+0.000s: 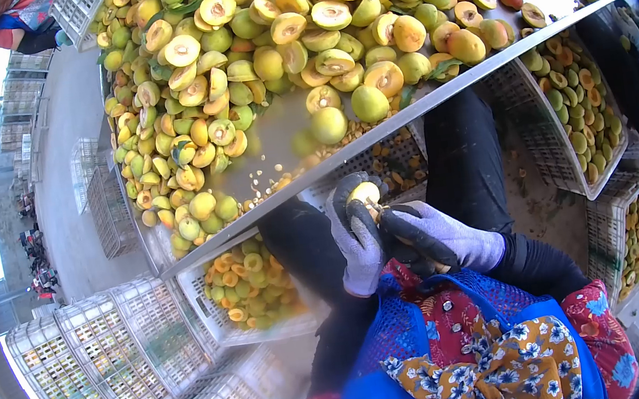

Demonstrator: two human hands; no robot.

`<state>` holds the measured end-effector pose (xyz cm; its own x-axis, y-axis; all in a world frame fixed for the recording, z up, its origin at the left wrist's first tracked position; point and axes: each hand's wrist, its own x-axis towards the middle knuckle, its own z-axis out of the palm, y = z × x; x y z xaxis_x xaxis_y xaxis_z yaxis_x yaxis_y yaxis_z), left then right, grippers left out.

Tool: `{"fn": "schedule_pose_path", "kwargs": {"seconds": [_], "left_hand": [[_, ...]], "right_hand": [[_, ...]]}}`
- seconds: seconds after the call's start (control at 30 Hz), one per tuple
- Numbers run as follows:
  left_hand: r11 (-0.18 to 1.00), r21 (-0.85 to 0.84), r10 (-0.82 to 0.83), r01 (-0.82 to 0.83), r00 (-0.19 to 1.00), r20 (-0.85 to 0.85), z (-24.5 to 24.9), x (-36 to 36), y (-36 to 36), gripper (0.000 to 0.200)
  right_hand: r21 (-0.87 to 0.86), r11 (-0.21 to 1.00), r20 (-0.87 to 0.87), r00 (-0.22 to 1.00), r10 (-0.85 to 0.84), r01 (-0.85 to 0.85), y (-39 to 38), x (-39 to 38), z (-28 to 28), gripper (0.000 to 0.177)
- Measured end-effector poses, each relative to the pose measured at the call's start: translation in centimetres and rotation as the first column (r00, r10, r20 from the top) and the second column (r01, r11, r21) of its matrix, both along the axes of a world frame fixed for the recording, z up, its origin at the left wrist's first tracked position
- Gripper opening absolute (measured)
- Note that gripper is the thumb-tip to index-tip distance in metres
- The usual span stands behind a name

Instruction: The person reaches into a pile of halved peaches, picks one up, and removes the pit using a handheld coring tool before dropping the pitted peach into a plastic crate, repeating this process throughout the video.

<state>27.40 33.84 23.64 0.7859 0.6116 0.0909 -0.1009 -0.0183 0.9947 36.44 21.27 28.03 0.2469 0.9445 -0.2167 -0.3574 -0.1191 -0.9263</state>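
My left hand [357,244], in a lavender glove with dark-coated fingers, is closed around a pale yellow apricot [365,193]. Its cut side seems turned toward my right hand [445,236], which wears a matching glove. The right fingers are curled, their tips right at the apricot. A small tan end, perhaps of a handle, pokes out below the right palm; the rest of that object is hidden. Both hands meet above my lap, just on my side of the metal table rim [405,117]. Heaped on the table are many apricots [289,27], whole and halved, green to orange.
Loose pits [261,181] lie near the table's edge. A white crate of apricots [246,286] stands below left, and another crate [541,134] is at the right. Under the rim, a crate [395,161] holds pits. Stacked crates [111,336] rise at left. Other people are partly visible.
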Motion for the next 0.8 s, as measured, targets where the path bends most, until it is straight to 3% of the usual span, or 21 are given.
{"fn": "schedule_pose_path", "kwargs": {"seconds": [0.1,0.13,0.23,0.3,0.33,0.37,0.43,0.47,0.53,0.57,0.63,0.7,0.73,0.77,0.8], "left_hand": [[1.0,0.01,-0.004,0.003,0.996,0.091,-1.2,-0.1,-0.1,0.034],[0.996,-0.087,-0.031,0.035,0.998,0.053,-0.8,0.0,0.0,0.033],[0.92,-0.362,-0.196,0.15,0.976,-0.092,0.2,-0.3,1.8,0.032],[0.903,-0.428,-0.133,0.038,0.972,-0.193,0.1,0.0,1.5,0.028],[0.889,-0.457,-0.105,-0.021,0.963,-0.247,0.1,0.0,1.2,0.027],[0.873,-0.481,-0.078,-0.081,0.95,-0.302,0.0,0.1,0.9,0.026],[0.956,-0.276,0.036,-0.1,0.973,-0.229,-1.1,-0.1,-0.1,0.028],[0.981,-0.163,0.071,-0.104,0.978,-0.197,-1.4,-0.2,-0.5,0.029],[0.993,0.007,0.115,-0.115,0.979,-0.167,-1.5,0.0,-0.8,0.031],[0.985,-0.126,0.087,-0.118,0.969,-0.23,-1.2,0.0,-0.8,0.029],[0.915,-0.376,0.01,-0.144,0.941,-0.338,-0.3,0.2,-0.4,0.027],[0.956,-0.28,-0.022,-0.093,0.923,-0.384,-0.3,0.0,-0.2,0.026],[0.971,-0.231,-0.036,-0.065,0.912,-0.408,-0.4,-0.1,-0.1,0.026],[0.998,-0.034,0.041,-0.057,0.929,-0.368,-0.9,-0.2,-0.3,0.027],[0.984,0.166,0.109,-0.059,0.944,-0.312,-1.6,-0.3,-0.7,0.028]], "right_hand": [[-0.05,0.999,-0.334,0.942,-0.022,0.005,-0.3,0.4,0.3,0.026],[-0.109,0.994,-0.398,0.915,-0.068,0.027,-0.4,0.2,0.4,0.032],[-0.192,0.98,-0.064,0.996,-0.056,0.043,-0.6,-0.4,-2.2,0.03],[-0.314,0.943,0.223,0.974,-0.042,0.112,-0.2,-1.8,-3.2,0.028],[-0.27,0.955,0.152,0.985,-0.082,0.121,-0.1,-1.7,-2.5,0.035],[-0.284,0.957,-0.089,0.993,-0.081,0.053,-0.2,-1.4,-2.0,0.032],[-0.262,0.962,-0.542,0.837,-0.078,-0.08,-0.4,-0.7,-1.4,0.026],[-0.22,0.974,-0.759,0.637,-0.137,-0.054,-0.7,-0.6,-1.9,0.027],[-0.223,0.973,-0.761,0.634,-0.137,-0.057,-0.8,-0.3,-1.9,0.027],[-0.226,0.972,-0.766,0.628,-0.14,-0.059,-1.0,-0.4,-2.0,0.028],[-0.244,0.967,-0.607,0.789,-0.096,-0.071,-1.1,-0.8,-2.4,0.031],[-0.262,0.962,-0.42,0.906,-0.04,-0.079,-1.1,-1.4,-3.3,0.036],[-0.147,0.987,-0.402,0.916,0.0,-0.064,-1.2,-1.1,-3.5,0.035],[-0.028,0.998,-0.385,0.922,0.035,-0.049,-1.3,-0.7,-3.5,0.033],[-0.107,0.992,-0.665,0.746,-0.026,-0.061,-1.6,-0.5,-2.9,0.031]]}}
